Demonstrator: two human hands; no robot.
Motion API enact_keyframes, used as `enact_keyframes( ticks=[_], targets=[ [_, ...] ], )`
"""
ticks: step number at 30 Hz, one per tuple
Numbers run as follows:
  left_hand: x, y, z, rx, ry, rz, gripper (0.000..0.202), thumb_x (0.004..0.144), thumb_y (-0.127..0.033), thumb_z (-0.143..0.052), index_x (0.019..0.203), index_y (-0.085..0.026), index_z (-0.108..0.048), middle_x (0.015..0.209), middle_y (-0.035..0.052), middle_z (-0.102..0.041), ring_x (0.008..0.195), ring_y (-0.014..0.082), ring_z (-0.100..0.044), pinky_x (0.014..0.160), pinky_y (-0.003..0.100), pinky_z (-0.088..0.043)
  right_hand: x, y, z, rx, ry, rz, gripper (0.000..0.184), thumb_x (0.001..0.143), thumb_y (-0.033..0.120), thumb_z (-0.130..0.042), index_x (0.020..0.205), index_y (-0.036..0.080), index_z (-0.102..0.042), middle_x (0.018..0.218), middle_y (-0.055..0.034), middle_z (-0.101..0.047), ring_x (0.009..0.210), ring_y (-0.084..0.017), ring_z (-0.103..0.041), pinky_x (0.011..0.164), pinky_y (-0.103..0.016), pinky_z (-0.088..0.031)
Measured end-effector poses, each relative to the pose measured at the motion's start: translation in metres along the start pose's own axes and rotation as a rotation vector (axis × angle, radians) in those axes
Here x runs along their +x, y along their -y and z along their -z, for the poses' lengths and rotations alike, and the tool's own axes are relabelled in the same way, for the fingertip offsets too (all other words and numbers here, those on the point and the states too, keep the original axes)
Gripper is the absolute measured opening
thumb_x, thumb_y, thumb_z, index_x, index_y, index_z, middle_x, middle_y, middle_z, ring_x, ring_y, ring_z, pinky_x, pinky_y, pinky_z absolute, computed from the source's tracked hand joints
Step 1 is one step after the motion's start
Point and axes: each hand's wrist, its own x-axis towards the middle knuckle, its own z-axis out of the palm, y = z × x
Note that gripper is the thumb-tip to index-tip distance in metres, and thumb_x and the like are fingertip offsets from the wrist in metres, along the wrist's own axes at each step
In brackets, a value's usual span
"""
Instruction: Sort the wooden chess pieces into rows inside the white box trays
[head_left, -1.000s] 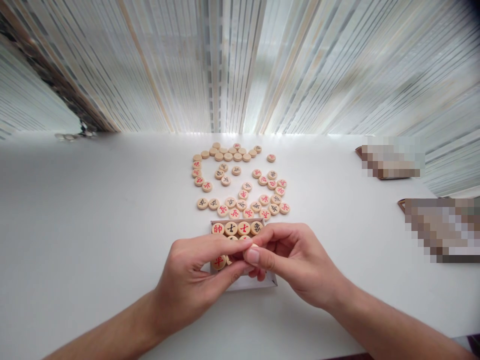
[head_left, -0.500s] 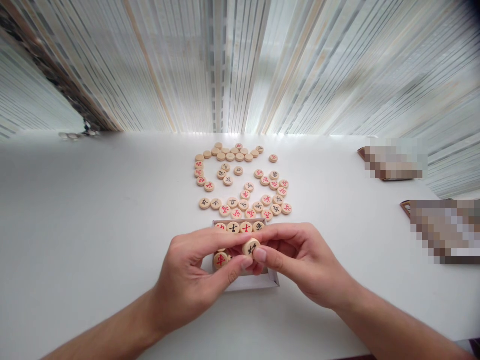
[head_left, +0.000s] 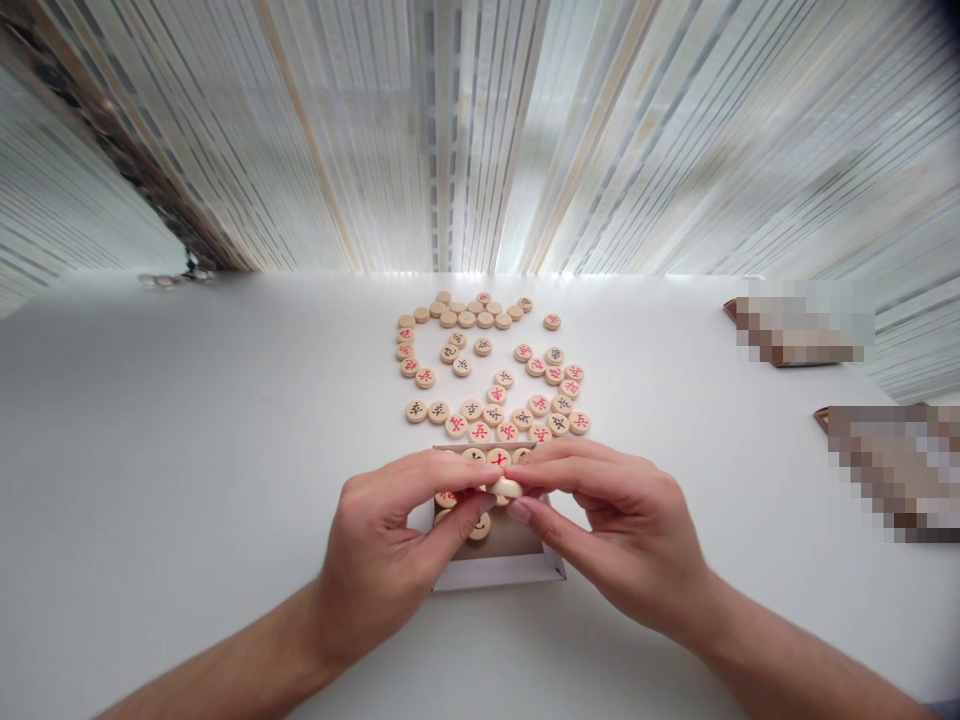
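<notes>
I see the left hand (head_left: pixel 390 555) and right hand (head_left: pixel 622 540) pinching one wooden xiangqi piece (head_left: pixel 508 488) together, held edge-on just above the small cardboard box (head_left: pixel 499 570). More pieces sit in the box; loose xiangqi pieces (head_left: pixel 491 375) lie beyond it on the white table (head_left: pixel 187 450).

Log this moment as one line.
left hand: pinches wooden disc | right hand: pinches same disc | below: open box | beyond: loose discs

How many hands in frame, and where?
2. The left hand is lower centre-left and the right hand lower centre-right. Their fingertips meet on one wooden disc above the open box. No other hands show.
</notes>
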Motion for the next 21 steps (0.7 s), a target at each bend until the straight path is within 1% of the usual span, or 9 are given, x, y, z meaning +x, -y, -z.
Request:
enact_keyframes(
  ticks=[2,4,7,9,11,13,16,18,21],
  targets=[
    [0.0002,0.0006,0.0002,0.009,-0.003,-0.010,0.039,0.090,0.002,-0.078,0.118,-0.026,-0.084,0.098,0.0008,-0.085,0.096,0.0165,-0.081,0.086,0.024,-0.064,-0.0006,-0.0013,-0.0004,0.005,-0.010,0.023,0.033,0.094,0.008,-0.078,0.117,0.030,-0.087,0.097,-0.0063,-0.084,0.087,-0.020,-0.078,0.073,-0.031,-0.064],
    [0.0007,0.0005,0.0002,0.014,-0.015,-0.008,0.037,0.089,0.001,-0.080,0.116,-0.025,-0.084,0.096,0.0010,-0.085,0.094,0.0162,-0.081,0.083,0.023,-0.064,-0.0016,-0.0029,-0.0010,0.050,-0.033,-0.015,0.031,0.092,0.009,-0.080,0.115,0.029,-0.087,0.096,-0.0052,-0.085,0.087,-0.020,-0.079,0.075,-0.029,-0.066],
    [0.0018,-0.0012,-0.0003,-0.002,-0.034,0.023,0.033,0.087,-0.003,-0.084,0.113,-0.024,-0.086,0.096,0.0014,-0.087,0.085,0.0147,-0.081,0.078,0.021,-0.064,-0.0022,-0.0043,-0.0017,0.210,-0.053,-0.189,0.025,0.090,0.014,-0.085,0.110,0.028,-0.088,0.098,-0.0042,-0.087,0.085,-0.018,-0.082,0.077,-0.026,-0.069],
    [0.0027,-0.0030,-0.0008,-0.030,-0.046,0.063,0.031,0.086,-0.005,-0.086,0.110,-0.025,-0.087,0.093,0.0004,-0.087,0.079,0.0137,-0.081,0.075,0.020,-0.065,-0.0015,-0.0040,-0.0017,0.351,-0.026,-0.314,0.020,0.090,0.019,-0.087,0.108,0.028,-0.088,0.096,-0.0043,-0.087,0.083,-0.017,-0.083,0.076,-0.024,-0.069],
    [0.0035,-0.0047,-0.0011,-0.058,-0.057,0.109,0.030,0.085,-0.007,-0.088,0.107,-0.027,-0.089,0.091,-0.0008,-0.088,0.075,0.0127,-0.080,0.071,0.018,-0.064,0.0000,-0.0032,-0.0014,0.476,0.010,-0.402,0.018,0.090,0.021,-0.088,0.107,0.027,-0.088,0.090,-0.0036,-0.087,0.077,-0.015,-0.082,0.072,-0.021,-0.069],
    [0.0042,-0.0061,-0.0012,-0.071,-0.065,0.139,0.030,0.084,-0.006,-0.088,0.105,-0.028,-0.089,0.091,-0.0019,-0.088,0.073,0.0118,-0.080,0.069,0.017,-0.064,0.0018,-0.0030,-0.0010,0.565,0.034,-0.461,0.020,0.089,0.020,-0.090,0.107,0.027,-0.089,0.086,-0.0026,-0.086,0.071,-0.013,-0.080,0.069,-0.018,-0.068],
    [0.0042,-0.0066,-0.0008,-0.070,-0.062,0.146,0.032,0.085,-0.005,-0.086,0.105,-0.030,-0.090,0.093,-0.0020,-0.089,0.074,0.0116,-0.080,0.070,0.016,-0.064,0.0040,-0.0041,-0.0009,0.634,0.050,-0.514,0.025,0.088,0.020,-0.091,0.111,0.029,-0.088,0.087,-0.0026,-0.086,0.070,-0.011,-0.079,0.069,-0.017,-0.067],
    [0.0036,-0.0054,-0.0007,-0.079,-0.052,0.147,0.033,0.086,-0.004,-0.085,0.108,-0.029,-0.089,0.094,-0.0007,-0.089,0.077,0.0125,-0.080,0.073,0.018,-0.064,0.0047,-0.0051,-0.0011,0.652,0.055,-0.524,0.026,0.089,0.021,-0.091,0.113,0.029,-0.088,0.087,-0.0030,-0.087,0.071,-0.010,-0.079,0.069,-0.017,-0.066],
    [0.0022,-0.0026,-0.0012,-0.120,-0.024,0.171,0.035,0.085,-0.007,-0.088,0.113,-0.027,-0.088,0.094,0.0019,-0.088,0.078,0.0152,-0.080,0.075,0.022,-0.066,0.0047,-0.0055,-0.0012,0.655,0.054,-0.527,0.022,0.089,0.022,-0.091,0.110,0.029,-0.089,0.082,-0.0018,-0.085,0.069,-0.010,-0.077,0.068,-0.016,-0.065]
  ],
)
